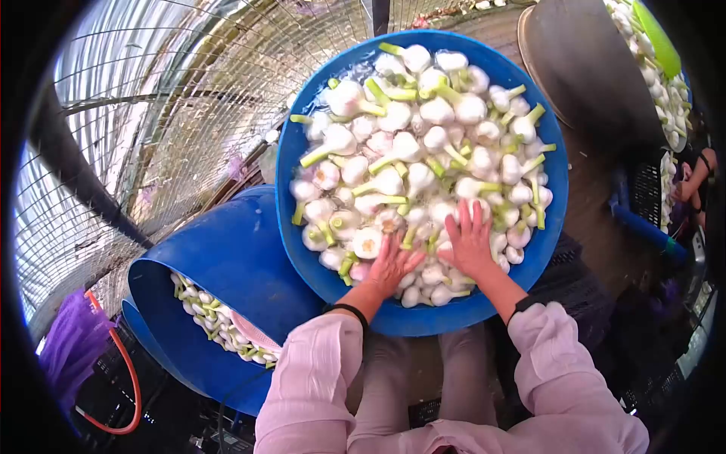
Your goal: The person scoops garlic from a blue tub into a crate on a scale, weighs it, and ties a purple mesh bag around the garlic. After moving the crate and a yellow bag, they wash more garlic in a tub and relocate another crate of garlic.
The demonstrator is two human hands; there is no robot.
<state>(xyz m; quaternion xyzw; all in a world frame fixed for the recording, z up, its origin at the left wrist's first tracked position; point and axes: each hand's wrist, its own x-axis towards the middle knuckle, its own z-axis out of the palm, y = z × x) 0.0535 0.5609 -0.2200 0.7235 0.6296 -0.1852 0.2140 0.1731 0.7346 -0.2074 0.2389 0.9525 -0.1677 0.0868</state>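
Observation:
A round blue tub (pixel 561 219) stands in front of me, full of white garlic bulbs (pixel 437 110) with cut green stems, floating in water. My left hand (pixel 390 265) lies on the bulbs near the tub's front edge, fingers spread. Beside it on the right, my right hand (pixel 470 240) rests on the bulbs too, palm down with its fingers apart. Neither hand is wrapped round a bulb. Some bulbs under the palms are hidden.
A tilted blue barrel (pixel 219 242) at the left holds more garlic and a pink basket (pixel 253 333). Wire mesh (pixel 189 113) rises behind it. A purple net bag (pixel 74 340) and orange hose (pixel 125 356) lie far left. At right, another person's arm (pixel 699 174) shows near more garlic.

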